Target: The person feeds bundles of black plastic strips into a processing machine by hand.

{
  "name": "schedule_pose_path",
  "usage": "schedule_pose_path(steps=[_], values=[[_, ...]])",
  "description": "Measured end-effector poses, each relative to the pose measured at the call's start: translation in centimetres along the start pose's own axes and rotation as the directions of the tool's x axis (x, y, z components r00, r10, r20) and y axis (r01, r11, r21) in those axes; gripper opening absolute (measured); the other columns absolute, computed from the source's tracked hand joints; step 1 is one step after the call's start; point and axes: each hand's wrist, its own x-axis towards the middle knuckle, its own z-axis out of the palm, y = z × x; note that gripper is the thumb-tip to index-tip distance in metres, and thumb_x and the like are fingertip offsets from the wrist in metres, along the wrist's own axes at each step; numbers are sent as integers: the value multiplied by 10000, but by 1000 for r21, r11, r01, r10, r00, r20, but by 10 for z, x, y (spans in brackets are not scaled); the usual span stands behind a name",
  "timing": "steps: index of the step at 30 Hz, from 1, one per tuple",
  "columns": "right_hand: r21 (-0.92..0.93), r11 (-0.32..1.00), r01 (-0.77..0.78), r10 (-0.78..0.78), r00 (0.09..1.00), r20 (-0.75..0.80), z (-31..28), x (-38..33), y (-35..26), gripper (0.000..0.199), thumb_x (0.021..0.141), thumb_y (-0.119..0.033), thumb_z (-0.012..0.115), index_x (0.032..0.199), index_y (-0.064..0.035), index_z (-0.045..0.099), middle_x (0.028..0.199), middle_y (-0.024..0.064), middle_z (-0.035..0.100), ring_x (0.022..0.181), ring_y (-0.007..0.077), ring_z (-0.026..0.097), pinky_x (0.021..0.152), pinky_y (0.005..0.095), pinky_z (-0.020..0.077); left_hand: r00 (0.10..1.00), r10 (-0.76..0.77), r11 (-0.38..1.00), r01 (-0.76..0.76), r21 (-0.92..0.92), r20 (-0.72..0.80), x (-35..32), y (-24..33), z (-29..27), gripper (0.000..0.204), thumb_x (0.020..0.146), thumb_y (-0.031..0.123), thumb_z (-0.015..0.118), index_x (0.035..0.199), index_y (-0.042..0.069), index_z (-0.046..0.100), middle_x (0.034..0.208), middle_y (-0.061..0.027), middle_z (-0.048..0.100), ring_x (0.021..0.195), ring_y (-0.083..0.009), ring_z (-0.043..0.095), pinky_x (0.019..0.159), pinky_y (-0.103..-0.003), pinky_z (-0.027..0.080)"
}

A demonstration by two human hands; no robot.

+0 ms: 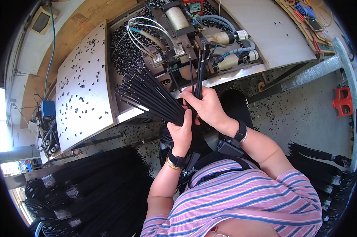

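Mid-frame, prob. sorting: L hand (181, 133) wrapped round a fanned black cable bundle (156, 93), R hand (207, 106) pinching a few separate cables (199, 79).
Next move likely calls for evening up R-side cables w/o snagging bench machine (177, 17), upper center; its cylinders (221, 38) sit close, poss. in the way. Black offcuts (121, 43) litter tabletop (91, 122), upper L.

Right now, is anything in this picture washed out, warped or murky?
Head view: the pale bright opening at the left edge is blown out; the flat white panel glares; straight edges bow near the dark rim; the thick black cable bundles at lower left lose detail; the held thin black cables look fairly sharp.
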Motion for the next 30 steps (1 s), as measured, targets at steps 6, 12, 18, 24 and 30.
schedule_pose_path(steps=[6, 12, 18, 24, 30], values=[[18, 998, -62, 61, 996, 63, -2, 2, -7, 202, 898, -202, 608, 939, -5, 626, 686, 18, 601, 504, 69, 540, 361, 212, 416, 1000, -1, 1000, 1, -20, -7, 1, -1, 0, 98, 898, 10, 549, 980, -41, 565, 782, -68, 606, 575, -131, 576, 522, -242, 472], [-53, 994, -91, 100, 969, 228, -9, 3, -5, 228, 883, -213, 626, 932, 9, 640, 666, 23, 589, 417, 80, 511, 313, 218, 377, 999, -10, 1000, 9, 22, 44, -3, 1, -1, 87, 897, 11, 550, 956, -46, 579, 817, -78, 622, 590, -133, 588, 535, -240, 479], [-53, 997, -55, 60, 993, 97, -11, -16, 1, 209, 881, -203, 633, 928, 0, 652, 658, 20, 600, 432, 74, 515, 338, 217, 383, 1000, 20, 991, -22, 133, 14, -16, 3, 7, 106, 890, -9, 544, 978, -53, 584, 837, -74, 625, 600, -130, 592, 557, -238, 492], [-23, 988, 154, -155, 987, -33, -6, -19, 14, 186, 905, -183, 610, 955, -9, 651, 701, 6, 608, 530, 58, 554, 372, 201, 399, 993, 82, 989, -71, 127, -83, -22, 7, 18, 130, 881, 26, 570, 990, -36, 603, 904, -38, 627, 779, -99, 576, 697, -232, 464], [25, 998, 50, -49, 998, -34, 2, -12, 4, 184, 908, -194, 603, 924, -16, 649, 738, 10, 621, 581, 58, 577, 389, 195, 405, 989, 121, 988, -113, 108, -79, -14, 0, 8, 134, 888, -18, 543, 1016, -45, 575, 864, -66, 612, 611, -118, 581, 538, -240, 490]])
